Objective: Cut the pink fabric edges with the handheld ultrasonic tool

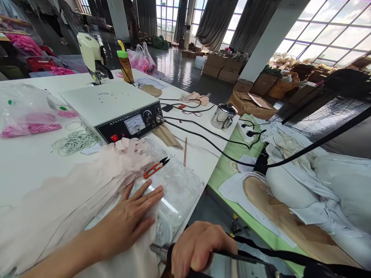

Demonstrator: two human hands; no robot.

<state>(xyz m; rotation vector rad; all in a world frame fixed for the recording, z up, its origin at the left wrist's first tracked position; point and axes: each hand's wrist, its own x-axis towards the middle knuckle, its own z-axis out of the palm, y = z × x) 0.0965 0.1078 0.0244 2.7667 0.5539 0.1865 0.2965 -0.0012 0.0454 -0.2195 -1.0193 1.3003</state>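
My left hand (124,216) lies flat with its fingers spread, pressing on pale pink fabric (72,197) with a ruffled far end. Under the fabric's right edge is a clear, scuffed sheet (182,185) on the table. Just past my fingertips rest orange-handled thread snips (155,168). At the bottom, by the table's near edge, my right hand (203,245) is closed around a hand-held tool (162,251) with a dark body and a narrow metal tip. That tip points left toward the fabric, apart from my left hand. Its lower body is partly cut off by the frame.
A control box (130,119) with a dial stands on the white table (199,154), its black cable (208,143) looping rightward. Nearby are elastic loops (75,143), a brown stick (185,152), a metal mug (223,116) and a bottle (125,67). White garments (292,185) cover a green surface at right.
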